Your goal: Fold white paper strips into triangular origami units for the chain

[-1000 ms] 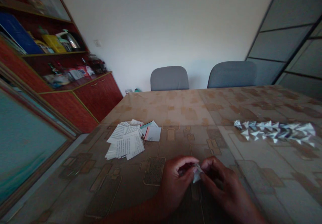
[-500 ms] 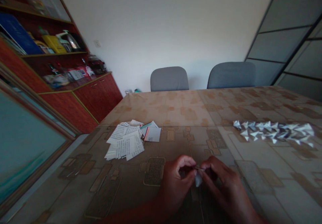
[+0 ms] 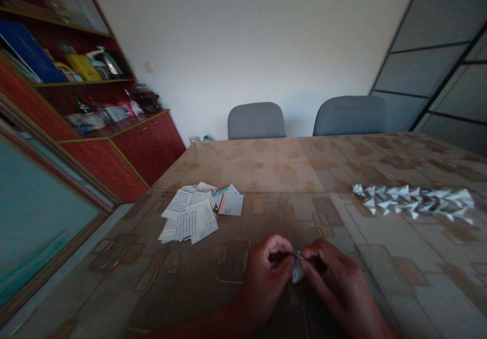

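Note:
Near the front edge of the view, my left hand (image 3: 266, 278) and my right hand (image 3: 338, 283) meet over the table, fingertips almost touching. Between their pinched thumbs and forefingers is a small folded paper piece (image 3: 297, 273), pale, its pointed lower part hanging below the fingertips. The fingers hide its upper part. Left of my hands lies a loose pile of printed paper pieces (image 3: 194, 219), with a few coloured ones at its right side. At the right, several folded pointed paper pieces (image 3: 414, 200) lie in a long double row.
The table (image 3: 274, 164) has a patterned cover. Two grey chairs (image 3: 256, 121) stand at its far side by the white wall. A red-brown cabinet (image 3: 152, 146) with bottles, a kettle and other goods is at the left. Panelled doors (image 3: 422, 67) are at the right.
The folded paper piece has shifted and turned slightly to the left between my fingertips. My hands have otherwise hardly moved.

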The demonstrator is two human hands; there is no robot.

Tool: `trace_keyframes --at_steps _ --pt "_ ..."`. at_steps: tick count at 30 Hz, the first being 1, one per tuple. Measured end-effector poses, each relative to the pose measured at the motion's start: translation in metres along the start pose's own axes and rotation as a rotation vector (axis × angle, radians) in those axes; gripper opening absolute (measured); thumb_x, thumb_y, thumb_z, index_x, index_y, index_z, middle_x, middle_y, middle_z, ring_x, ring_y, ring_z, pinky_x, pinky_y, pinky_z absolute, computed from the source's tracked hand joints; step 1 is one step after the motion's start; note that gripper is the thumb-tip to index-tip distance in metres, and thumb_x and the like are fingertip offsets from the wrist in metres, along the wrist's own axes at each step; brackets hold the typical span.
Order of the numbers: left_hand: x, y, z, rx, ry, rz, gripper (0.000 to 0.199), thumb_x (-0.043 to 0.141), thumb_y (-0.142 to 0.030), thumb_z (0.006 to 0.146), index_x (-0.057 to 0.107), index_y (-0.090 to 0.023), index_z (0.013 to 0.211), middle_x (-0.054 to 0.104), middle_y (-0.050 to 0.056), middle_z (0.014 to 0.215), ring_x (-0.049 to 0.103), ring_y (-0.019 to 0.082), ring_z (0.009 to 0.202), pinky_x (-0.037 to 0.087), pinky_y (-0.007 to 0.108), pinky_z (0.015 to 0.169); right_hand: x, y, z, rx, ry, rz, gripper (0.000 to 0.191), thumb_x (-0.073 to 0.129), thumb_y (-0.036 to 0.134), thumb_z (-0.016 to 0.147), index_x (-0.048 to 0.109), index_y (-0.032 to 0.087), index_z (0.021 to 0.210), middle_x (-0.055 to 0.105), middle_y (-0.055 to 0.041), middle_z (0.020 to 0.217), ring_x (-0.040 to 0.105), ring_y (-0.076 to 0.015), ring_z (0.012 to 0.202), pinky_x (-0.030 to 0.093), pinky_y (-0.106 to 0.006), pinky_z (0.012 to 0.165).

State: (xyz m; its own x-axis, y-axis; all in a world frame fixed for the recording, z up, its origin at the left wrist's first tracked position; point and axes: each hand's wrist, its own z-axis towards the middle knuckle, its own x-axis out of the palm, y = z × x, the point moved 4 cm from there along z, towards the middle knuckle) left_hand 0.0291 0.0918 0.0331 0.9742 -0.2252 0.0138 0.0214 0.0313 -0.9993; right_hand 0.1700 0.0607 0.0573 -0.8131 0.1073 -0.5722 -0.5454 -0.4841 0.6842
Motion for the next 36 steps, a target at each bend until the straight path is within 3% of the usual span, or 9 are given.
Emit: trace_keyframes --at_steps 7,11,16,24,31,36 --pt "-0.006 -0.006 0.001 0.061 -0.003 -0.041 0.007 0.059 -0.019 0.077 0.06 -0.016 0.07 0.059 -0.001 0.067 0.056 0.012 0.064 0.042 0.019 0.059 -0.001 -0.014 0.001 0.286 0.028 0.382 0.02 0.054 0.036 0.091 0.06 0.022 0.079 0.06 0.0022 0.067 0.059 -0.0127 0.062 0.048 -0.018 0.056" --pt "-0.005 -0.005 -0.001 0.093 -0.005 -0.011 0.012 0.059 -0.018 0.079 0.068 -0.016 0.072 0.066 0.002 0.07 0.061 0.014 0.067 0.045 0.02 0.062 0.005 -0.017 0.0 0.323 0.039 0.556 0.021 0.06 0.042 0.088 0.061 0.022 0.081 0.059 0.0034 0.066 0.057 -0.011 0.06 0.047 -0.017 0.055" --pt "-0.001 -0.002 -0.002 0.063 0.014 -0.054 0.01 0.06 -0.019 0.079 0.07 -0.016 0.08 0.066 0.002 0.069 0.061 0.014 0.061 0.048 0.022 0.059 0.005 -0.014 0.003 0.299 0.037 0.615 0.022 0.062 0.044 0.087 0.06 0.023 0.08 0.059 0.0045 0.064 0.057 -0.0098 0.058 0.046 -0.015 0.055" --pt "-0.003 -0.004 -0.004 0.1 -0.035 0.053 0.008 0.061 -0.014 0.076 0.068 -0.016 0.079 0.07 0.003 0.075 0.065 0.015 0.069 0.048 0.02 0.063 -0.003 -0.008 -0.001 0.234 0.011 0.292 0.015 0.053 0.033 0.091 0.061 0.022 0.086 0.066 0.0 0.077 0.064 -0.0151 0.073 0.051 -0.02 0.064" --pt "-0.001 -0.007 -0.008 0.226 -0.033 0.18 0.008 0.061 -0.01 0.077 0.066 -0.016 0.076 0.068 0.001 0.07 0.065 0.013 0.066 0.048 0.018 0.063 0.003 -0.003 -0.003 0.124 -0.014 0.012 0.009 0.05 0.023 0.088 0.055 0.021 0.081 0.059 0.0019 0.065 0.058 -0.0131 0.055 0.047 -0.02 0.05" --pt "0.001 -0.007 -0.011 0.265 -0.027 0.241 0.011 0.06 -0.007 0.076 0.067 -0.016 0.076 0.069 0.001 0.07 0.065 0.013 0.066 0.048 0.018 0.064 0.003 0.0 -0.006 0.015 -0.044 -0.115 0.008 0.049 0.015 0.084 0.054 0.022 0.084 0.058 0.0001 0.071 0.058 -0.0136 0.058 0.047 -0.021 0.052"
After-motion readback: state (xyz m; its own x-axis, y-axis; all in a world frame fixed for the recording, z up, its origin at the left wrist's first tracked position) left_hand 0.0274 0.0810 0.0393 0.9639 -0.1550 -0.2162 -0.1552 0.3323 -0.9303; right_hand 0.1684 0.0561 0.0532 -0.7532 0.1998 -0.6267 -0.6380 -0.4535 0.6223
